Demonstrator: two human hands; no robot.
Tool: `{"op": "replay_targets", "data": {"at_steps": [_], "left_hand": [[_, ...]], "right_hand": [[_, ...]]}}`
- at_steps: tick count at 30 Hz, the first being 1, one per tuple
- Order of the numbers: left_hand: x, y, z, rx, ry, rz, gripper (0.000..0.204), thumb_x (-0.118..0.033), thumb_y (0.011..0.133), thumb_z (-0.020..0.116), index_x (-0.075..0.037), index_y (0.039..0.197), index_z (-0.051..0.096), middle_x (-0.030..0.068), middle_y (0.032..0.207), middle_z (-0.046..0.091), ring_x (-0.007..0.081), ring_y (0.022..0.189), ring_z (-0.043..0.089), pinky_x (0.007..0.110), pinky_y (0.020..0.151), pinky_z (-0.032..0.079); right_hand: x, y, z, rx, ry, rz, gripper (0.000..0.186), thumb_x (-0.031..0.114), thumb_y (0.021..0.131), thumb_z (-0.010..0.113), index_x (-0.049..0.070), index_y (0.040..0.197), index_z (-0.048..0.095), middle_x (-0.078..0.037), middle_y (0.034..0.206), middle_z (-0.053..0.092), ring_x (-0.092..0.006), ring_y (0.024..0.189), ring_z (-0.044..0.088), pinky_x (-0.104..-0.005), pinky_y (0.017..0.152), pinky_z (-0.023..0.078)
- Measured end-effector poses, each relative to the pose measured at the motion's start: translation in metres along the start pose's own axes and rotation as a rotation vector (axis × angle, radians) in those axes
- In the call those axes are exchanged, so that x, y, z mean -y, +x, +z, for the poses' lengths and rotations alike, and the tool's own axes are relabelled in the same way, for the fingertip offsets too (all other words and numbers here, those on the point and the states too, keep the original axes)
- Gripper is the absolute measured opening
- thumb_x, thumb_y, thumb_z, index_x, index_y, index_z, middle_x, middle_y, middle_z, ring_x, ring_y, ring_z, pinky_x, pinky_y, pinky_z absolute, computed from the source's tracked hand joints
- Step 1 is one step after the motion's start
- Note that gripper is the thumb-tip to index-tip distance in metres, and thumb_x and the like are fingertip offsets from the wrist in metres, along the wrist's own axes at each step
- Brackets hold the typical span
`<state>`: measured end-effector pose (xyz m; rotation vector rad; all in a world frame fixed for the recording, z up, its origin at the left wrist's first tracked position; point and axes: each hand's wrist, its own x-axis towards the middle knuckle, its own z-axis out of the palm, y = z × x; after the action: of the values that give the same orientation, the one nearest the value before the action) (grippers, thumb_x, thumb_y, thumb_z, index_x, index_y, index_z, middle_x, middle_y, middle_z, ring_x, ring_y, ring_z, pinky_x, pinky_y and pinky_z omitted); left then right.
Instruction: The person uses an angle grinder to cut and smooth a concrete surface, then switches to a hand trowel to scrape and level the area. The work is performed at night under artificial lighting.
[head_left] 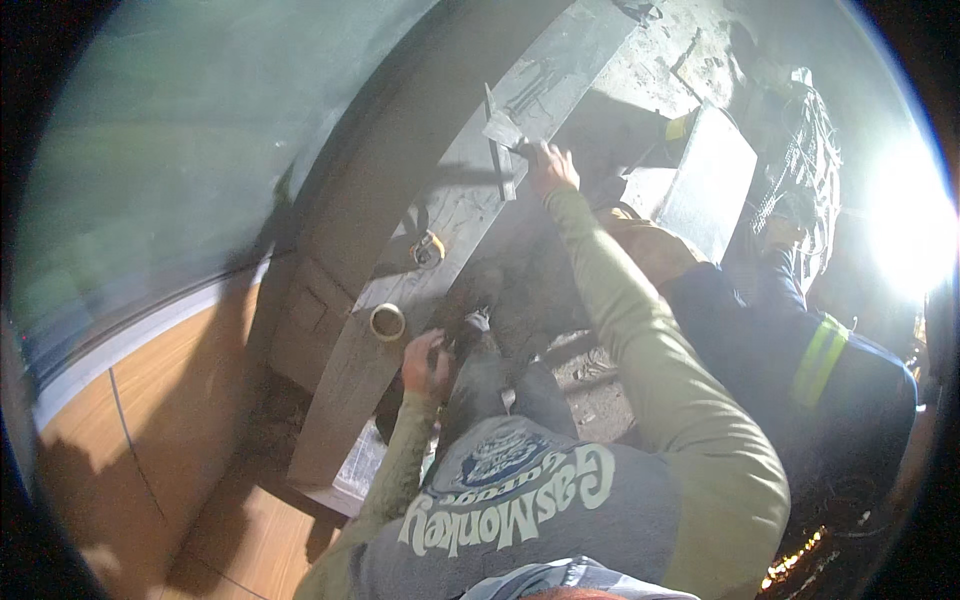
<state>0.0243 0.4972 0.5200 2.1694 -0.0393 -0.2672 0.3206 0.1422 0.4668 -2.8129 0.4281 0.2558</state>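
My right hand point(553, 172), at the upper middle, grips a flat scraper point(506, 130) with a pale blade. Beneath the blade, a long narrow tool point(502, 170) lies across a dusty ledge point(455, 215). My left hand point(426, 368) is lower down, beside my leg, its fingers curled; I cannot make out what they hold, if anything. A tan ring-shaped roll point(387, 322) lies on the ledge just up-left of that hand, and a second, yellowish roll point(428, 250) lies farther along it.
A co-worker in dark clothing with reflective stripes point(820, 360) crouches close at my right, by a metal box point(720, 180) and tangled pale material point(805, 150). A curved glass pane point(180, 150) and wooden panels point(130, 440) are at left. A bright light point(905, 225) glares at right.
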Motion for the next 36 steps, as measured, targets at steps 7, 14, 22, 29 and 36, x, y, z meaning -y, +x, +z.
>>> {"op": "replay_targets", "data": {"at_steps": [7,14,22,29,36], "left_hand": [[-0.078,0.132,0.026,0.182,0.757,-0.051,0.057,-0.021,0.09,0.07,-0.004,0.142,0.053,0.0211,0.147,0.054,0.0354,0.138,0.05,0.047,0.113,0.041],[-0.047,0.135,0.053,0.99,-0.19,0.007,0.048,-0.005,0.088,0.069,0.002,0.134,0.057,0.0174,0.118,0.068,0.0324,0.103,0.066,0.044,0.091,0.054],[-0.148,0.02,0.113,1.657,-0.094,0.27,0.056,0.0,0.087,0.07,0.0,0.14,0.053,0.0105,0.122,0.066,0.0235,0.107,0.064,0.038,0.095,0.052],[-0.246,-0.154,0.187,1.987,0.176,0.732,0.063,0.002,0.087,0.069,-0.005,0.145,0.047,0.0164,0.121,0.069,0.0236,0.111,0.068,0.035,0.096,0.053],[-0.29,-0.284,0.266,1.913,0.165,1.081,0.087,-0.005,0.09,0.068,-0.012,0.164,0.022,0.017,0.146,0.057,0.0201,0.11,0.067,0.031,0.087,0.056]], "right_hand": [[0.013,-0.234,-0.013,0.529,0.709,0.425,0.048,0.033,0.095,0.064,-0.004,0.125,0.06,-0.026,0.118,0.068,-0.0378,0.108,0.068,-0.0483,0.091,0.055],[-0.025,-0.392,-0.085,0.438,0.735,0.202,0.061,0.035,0.091,0.068,0.007,0.144,0.053,-0.023,0.137,0.062,-0.0381,0.128,0.059,-0.0447,0.111,0.044],[-0.038,-0.546,-0.079,-0.187,0.972,0.491,0.061,0.029,0.09,0.068,0.012,0.147,0.054,-0.021,0.132,0.067,-0.0343,0.123,0.064,-0.0425,0.107,0.048],[-0.041,-0.752,-0.06,-0.815,1.571,0.794,0.057,0.024,0.09,0.08,0.01,0.14,0.057,-0.009,0.124,0.069,-0.0206,0.116,0.064,-0.0364,0.102,0.05],[-0.062,-0.889,-0.015,-0.946,1.462,1.519,0.066,0.05,0.088,0.077,-0.001,0.125,0.059,-0.016,0.117,0.066,-0.0281,0.116,0.06,-0.0378,0.102,0.045]]}}
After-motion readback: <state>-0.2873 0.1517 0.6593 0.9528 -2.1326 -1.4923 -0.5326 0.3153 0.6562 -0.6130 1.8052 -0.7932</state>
